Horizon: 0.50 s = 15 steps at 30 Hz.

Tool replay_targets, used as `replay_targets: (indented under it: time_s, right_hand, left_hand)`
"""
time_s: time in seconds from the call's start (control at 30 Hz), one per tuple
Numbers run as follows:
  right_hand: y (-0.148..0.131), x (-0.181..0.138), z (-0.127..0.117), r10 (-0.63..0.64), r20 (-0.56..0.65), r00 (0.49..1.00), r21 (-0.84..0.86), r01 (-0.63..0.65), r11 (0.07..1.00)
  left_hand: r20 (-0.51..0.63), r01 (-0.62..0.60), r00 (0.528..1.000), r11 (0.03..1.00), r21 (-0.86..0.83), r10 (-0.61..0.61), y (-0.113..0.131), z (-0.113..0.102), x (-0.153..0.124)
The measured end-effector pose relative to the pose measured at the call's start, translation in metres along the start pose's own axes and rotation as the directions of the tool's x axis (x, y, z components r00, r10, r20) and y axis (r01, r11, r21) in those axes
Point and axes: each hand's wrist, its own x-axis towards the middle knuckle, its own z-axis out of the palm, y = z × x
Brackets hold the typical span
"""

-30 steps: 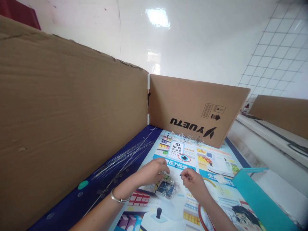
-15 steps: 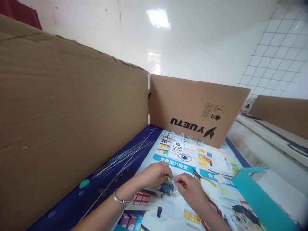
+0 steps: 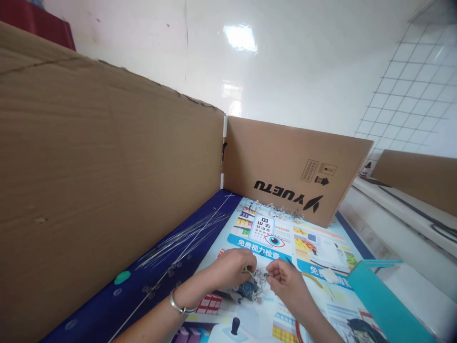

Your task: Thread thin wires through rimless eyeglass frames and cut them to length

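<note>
Left hand: (image 3: 233, 267) fingers curled, tips pinching the near tangled bundle (image 3: 252, 287) at its far edge; I can't make out exactly which strand they have.
Right hand: (image 3: 285, 281) thumb and finger closed on a small dark piece (image 3: 266, 274), other fingers loosely folded.
Bundle: on the printed sheet (image 3: 259, 314), below the left fingers, just left of the right fingertips; wiry, clear and blue.
Handling: I'd keep the left pinch firm and the right touch light, steering the piece in without snagging loops.
Change: against half a second ago, the right fingertips sit a little farther from the bundle, with more palm showing.
Right side: pliers (image 3: 314, 278) partly behind the right hand; a teal case (image 3: 385, 300) farther right.
Left side: thin strands (image 3: 185, 238) and a green disc (image 3: 122, 277).
Far edge: clear bits (image 3: 276, 209) along the cardboard panel (image 3: 285, 157).
</note>
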Motion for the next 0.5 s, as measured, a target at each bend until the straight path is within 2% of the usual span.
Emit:
replay_targets:
  time_s: [0.23, 0.5]
  right_hand:
    - [-0.004, -0.002, 0.0, -0.076, 0.02, 0.997, -0.199, 0.078, 0.977]
    - [-0.015, -0.011, 0.012, -0.177, 0.039, 0.983, -0.412, 0.177, 0.894]
  left_hand:
    - [-0.039, 0.085, 0.996, 0.996, 0.002, -0.085, 0.0, 0.01, 0.002]
    - [0.037, 0.038, 0.999, 0.998, -0.055, -0.036, 0.001, 0.003, 0.002]
